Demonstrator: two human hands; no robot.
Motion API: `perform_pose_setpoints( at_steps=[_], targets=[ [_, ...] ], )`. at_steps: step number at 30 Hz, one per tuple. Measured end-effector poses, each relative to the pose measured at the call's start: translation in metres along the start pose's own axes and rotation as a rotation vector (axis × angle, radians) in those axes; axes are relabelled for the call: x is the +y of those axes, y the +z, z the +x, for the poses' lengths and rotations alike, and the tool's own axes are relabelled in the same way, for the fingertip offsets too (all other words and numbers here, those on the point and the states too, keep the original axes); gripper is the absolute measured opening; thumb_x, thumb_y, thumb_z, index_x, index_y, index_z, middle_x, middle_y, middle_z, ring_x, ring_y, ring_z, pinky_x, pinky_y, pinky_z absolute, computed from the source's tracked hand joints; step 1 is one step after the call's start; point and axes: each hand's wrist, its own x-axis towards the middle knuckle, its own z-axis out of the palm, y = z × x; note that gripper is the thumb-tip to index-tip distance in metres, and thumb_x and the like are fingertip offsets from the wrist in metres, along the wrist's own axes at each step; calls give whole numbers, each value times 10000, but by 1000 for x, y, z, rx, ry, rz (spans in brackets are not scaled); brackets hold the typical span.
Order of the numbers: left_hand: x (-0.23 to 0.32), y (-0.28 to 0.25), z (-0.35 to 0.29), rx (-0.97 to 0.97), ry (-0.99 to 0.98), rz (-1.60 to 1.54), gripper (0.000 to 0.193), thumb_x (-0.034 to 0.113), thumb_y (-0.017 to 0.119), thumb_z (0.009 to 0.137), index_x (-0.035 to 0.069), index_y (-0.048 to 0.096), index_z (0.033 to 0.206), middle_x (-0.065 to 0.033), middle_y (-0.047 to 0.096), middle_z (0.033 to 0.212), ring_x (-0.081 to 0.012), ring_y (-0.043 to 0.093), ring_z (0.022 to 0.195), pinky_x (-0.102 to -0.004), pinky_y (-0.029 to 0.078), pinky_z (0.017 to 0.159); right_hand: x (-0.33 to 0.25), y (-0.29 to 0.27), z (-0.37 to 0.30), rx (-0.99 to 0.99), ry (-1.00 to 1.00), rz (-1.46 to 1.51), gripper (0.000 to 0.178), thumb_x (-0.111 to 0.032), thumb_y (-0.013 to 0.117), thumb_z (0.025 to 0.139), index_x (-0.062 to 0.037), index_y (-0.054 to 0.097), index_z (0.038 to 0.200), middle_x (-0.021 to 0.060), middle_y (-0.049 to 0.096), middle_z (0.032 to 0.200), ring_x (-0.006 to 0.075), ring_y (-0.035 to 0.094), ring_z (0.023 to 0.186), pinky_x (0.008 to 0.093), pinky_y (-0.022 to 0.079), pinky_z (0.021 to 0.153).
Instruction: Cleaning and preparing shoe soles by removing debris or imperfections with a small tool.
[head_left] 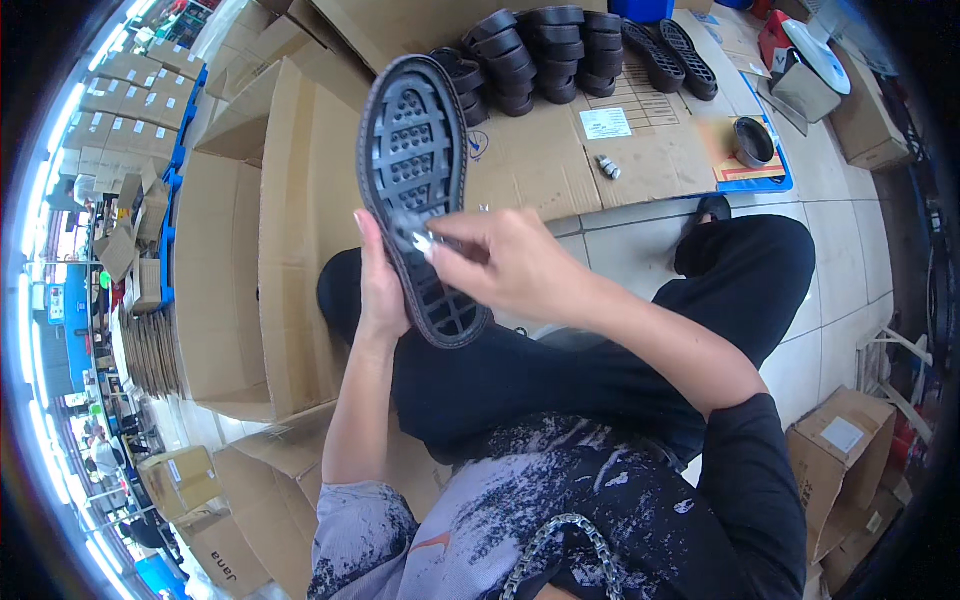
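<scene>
In front of me a dark brown shoe sole [415, 170] is held up at a slant, its grey, ribbed, studded hollow side facing me. My left hand [382, 285] is closed on its left edge, thumb up along the rim. My right hand [510, 255] lies over the middle of the sole. Its fingers pinch a small silvery-tipped thing [424, 242] against the inside of the sole. A greyish blur at the tip hides its kind, and my fingers cover part of the sole's right edge.
Beyond the sole, stacked brown soles [555, 50] and a loose pair [670, 60] lie on a cardboard-covered surface [530, 170]. There too are a small metal fitting [608, 167] and a round dark bowl [753, 143]. An open carton [285, 230] stands at my left.
</scene>
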Motion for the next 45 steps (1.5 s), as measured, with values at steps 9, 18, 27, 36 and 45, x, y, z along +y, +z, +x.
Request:
perform_pose_setpoints(
  at_steps=[9, 18, 27, 36, 45],
  targets=[
    [6, -15, 8, 26, -68, -121, 978, 763, 141, 840, -83, 470, 1203, -215, 629, 983, -305, 658, 845, -432, 551, 758, -1, -9, -53, -242, -104, -475, 173, -153, 600, 799, 20, 590, 792, 195, 604, 616, 367, 618, 577, 425, 510, 543],
    [3, 11, -8, -123, -236, -177, 909, 724, 133, 870, -44, 460, 1231, -217, 598, 1022, -298, 647, 822, -428, 558, 712, -15, -76, 34, 160, -771, -1193, 267, -127, 625, 741, 43, 602, 946, 114, 607, 612, 247, 639, 609, 333, 508, 605],
    [-2, 14, -14, -148, -252, -99, 905, 704, 112, 884, -47, 492, 1213, -220, 616, 1002, -286, 663, 793, -401, 568, 720, -16, -90, 50, 137, -879, -1505, 221, -92, 629, 696, 48, 613, 867, 98, 629, 643, 201, 638, 626, 280, 493, 642],
    [-6, 7, -13, -97, -142, 126, 893, 705, 116, 883, -32, 490, 1223, -170, 624, 1034, -250, 641, 898, -364, 544, 787, 8, -73, 15, 48, -605, -1399, 239, -95, 563, 775, 67, 619, 942, 102, 621, 642, 245, 646, 602, 319, 483, 601],
    [-6, 1, 12, -8, -20, 133, 826, 682, 170, 901, -20, 507, 1178, -156, 617, 1033, -216, 637, 845, -338, 534, 776, 19, -29, -21, -88, -523, -1167, 318, -142, 589, 723, 77, 578, 954, 123, 612, 644, 272, 650, 636, 335, 495, 628]
  ],
)
